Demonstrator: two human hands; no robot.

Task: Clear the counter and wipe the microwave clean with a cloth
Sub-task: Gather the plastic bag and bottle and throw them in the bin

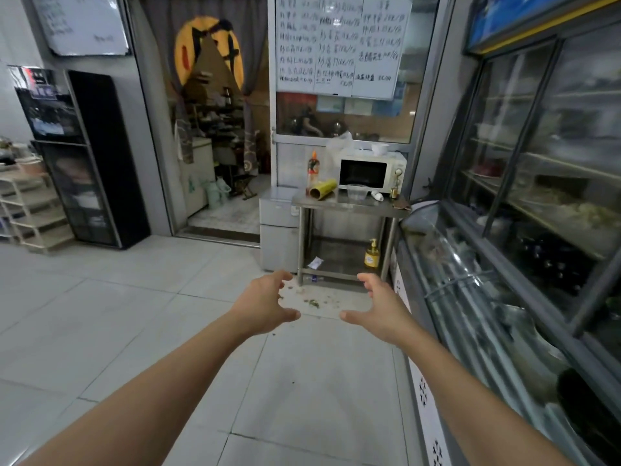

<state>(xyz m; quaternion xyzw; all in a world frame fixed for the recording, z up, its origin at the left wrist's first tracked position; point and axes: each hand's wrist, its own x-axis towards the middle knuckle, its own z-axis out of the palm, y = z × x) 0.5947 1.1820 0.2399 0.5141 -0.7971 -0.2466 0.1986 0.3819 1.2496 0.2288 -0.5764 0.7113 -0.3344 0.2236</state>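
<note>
A white microwave stands on a steel counter some way ahead of me, a white bowl and a plastic bag on top of it. On the counter lie a yellow roll, a sauce bottle, a clear plastic cup, a small white bottle and a brown item. My left hand and my right hand are stretched out in front of me over the floor, fingers loosely spread, holding nothing. No cloth shows.
A yellow pump bottle and a white packet sit on the counter's lower shelf. Scraps litter the tiles before it. A glass display case runs along the right. A doorway opens at left, beside a black cabinet.
</note>
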